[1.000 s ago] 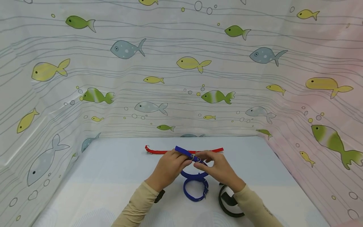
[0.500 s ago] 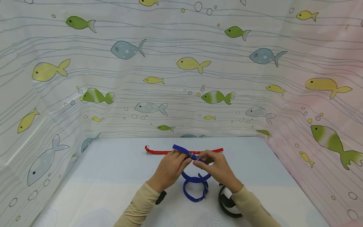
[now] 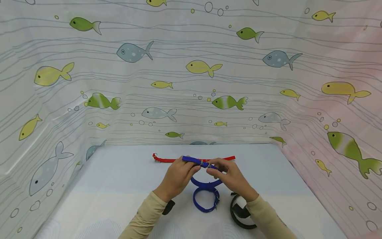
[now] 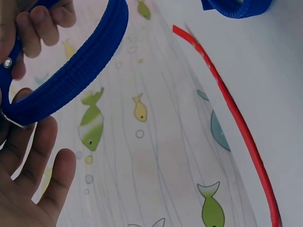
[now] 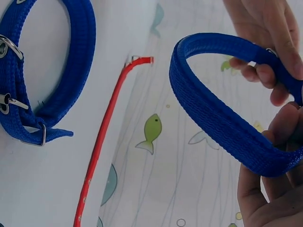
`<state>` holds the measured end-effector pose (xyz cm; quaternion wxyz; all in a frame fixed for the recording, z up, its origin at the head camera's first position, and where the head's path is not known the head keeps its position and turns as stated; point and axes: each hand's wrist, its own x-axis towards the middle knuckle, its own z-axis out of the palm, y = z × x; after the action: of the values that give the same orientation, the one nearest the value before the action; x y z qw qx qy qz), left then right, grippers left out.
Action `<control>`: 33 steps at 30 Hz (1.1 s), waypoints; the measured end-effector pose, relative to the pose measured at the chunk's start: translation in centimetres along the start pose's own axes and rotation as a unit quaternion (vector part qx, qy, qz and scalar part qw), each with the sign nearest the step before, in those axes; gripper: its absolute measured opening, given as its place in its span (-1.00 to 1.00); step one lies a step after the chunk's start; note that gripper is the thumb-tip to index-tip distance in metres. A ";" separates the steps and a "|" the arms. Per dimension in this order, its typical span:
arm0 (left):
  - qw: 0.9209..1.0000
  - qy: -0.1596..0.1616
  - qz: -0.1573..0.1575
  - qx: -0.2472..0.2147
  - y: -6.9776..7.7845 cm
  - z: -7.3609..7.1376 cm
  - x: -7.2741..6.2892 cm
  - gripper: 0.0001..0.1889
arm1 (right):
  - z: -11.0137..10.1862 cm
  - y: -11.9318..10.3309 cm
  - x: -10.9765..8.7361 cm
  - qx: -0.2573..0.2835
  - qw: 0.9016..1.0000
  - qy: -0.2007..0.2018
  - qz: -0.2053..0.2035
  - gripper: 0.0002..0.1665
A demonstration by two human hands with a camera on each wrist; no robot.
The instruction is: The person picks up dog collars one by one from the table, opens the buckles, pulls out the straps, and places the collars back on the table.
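A blue collar (image 3: pixel 191 160) is held up in front of me between both hands, its band closed into a loop. My left hand (image 3: pixel 176 177) pinches it near the free strap end, which sticks out to the left. Thumb and fingers of my right hand (image 3: pixel 231 176) grip it close to the metal fittings. In the left wrist view the padded band (image 4: pixel 71 81) curves down to a metal ring by the fingertips. The fingers partly hide the buckle. A second blue collar (image 3: pixel 194 199), buckled into a ring, lies on the table below the hands.
A red collar (image 3: pixel 167 160) lies stretched out behind the hands. By the right sleeve is a coiled black collar (image 3: pixel 234 217), partly covered. A dark strap piece (image 3: pixel 168 207) shows beside the left sleeve. Fish-patterned sheeting (image 3: pixel 191 93) rises around the white table (image 3: pixel 119 172).
The free strap end of the held collar has dipped and lies flatter. Right fingers have shifted slightly along the strap to the right. Both hands keep hold; the things on the table have not moved.
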<state>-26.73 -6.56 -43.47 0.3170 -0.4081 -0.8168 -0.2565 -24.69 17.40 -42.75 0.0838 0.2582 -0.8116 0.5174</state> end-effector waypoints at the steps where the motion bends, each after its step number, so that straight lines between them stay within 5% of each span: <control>1: 1.000 0.002 0.000 0.001 0.0 0.0 0.0 -0.70 | -0.1 0.0 0.0 0.001 1.000 -0.002 0.002 -0.74; 10: 1.000 0.005 -0.002 0.009 -0.1 0.0 -0.3 -0.72 | -0.2 0.2 -0.5 -0.003 0.999 -0.032 0.023 -0.72; 19: 1.000 -0.001 0.004 0.003 0.0 0.2 -0.3 -0.72 | 0.5 -0.3 -0.2 -0.041 0.999 0.014 0.010 -0.82; 33: 1.000 -0.012 -0.016 0.002 -0.4 0.0 -0.3 -0.79 | 0.1 0.1 -0.5 0.013 0.999 -0.034 0.016 -0.72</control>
<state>-26.95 -6.96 -43.74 0.3039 -0.3977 -0.8273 -0.2549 -24.33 17.50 -43.05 0.0445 0.2642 -0.8113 0.5197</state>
